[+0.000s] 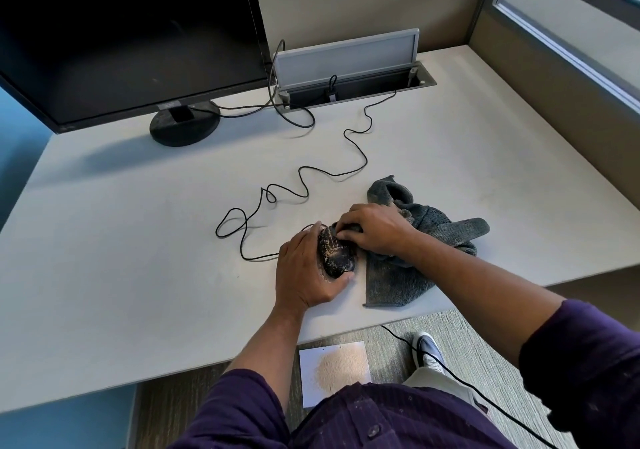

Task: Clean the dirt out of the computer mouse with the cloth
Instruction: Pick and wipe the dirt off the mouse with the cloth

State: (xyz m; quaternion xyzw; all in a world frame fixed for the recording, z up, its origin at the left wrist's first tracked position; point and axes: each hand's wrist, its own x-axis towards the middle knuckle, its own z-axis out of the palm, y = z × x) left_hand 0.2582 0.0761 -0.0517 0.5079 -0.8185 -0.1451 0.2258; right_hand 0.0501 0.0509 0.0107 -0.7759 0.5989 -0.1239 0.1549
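Observation:
A black wired computer mouse (336, 254), speckled with sandy dirt, lies near the front edge of the pale desk (138, 241). My left hand (304, 272) grips it from the left side, thumb curled under its near end. My right hand (374, 229) holds a bunched part of the grey cloth (429, 237) and presses it against the far right end of the mouse. The remaining cloth lies crumpled on the desk to the right. The mouse's black cable (304, 185) snakes away towards the back.
A black monitor (131, 40) on a round stand (185, 123) fills the back left. An open cable hatch (349, 71) sits at the back centre. Below the desk edge, a white sheet with a pile of sand (334, 369) lies on the floor beside my shoe (427, 350).

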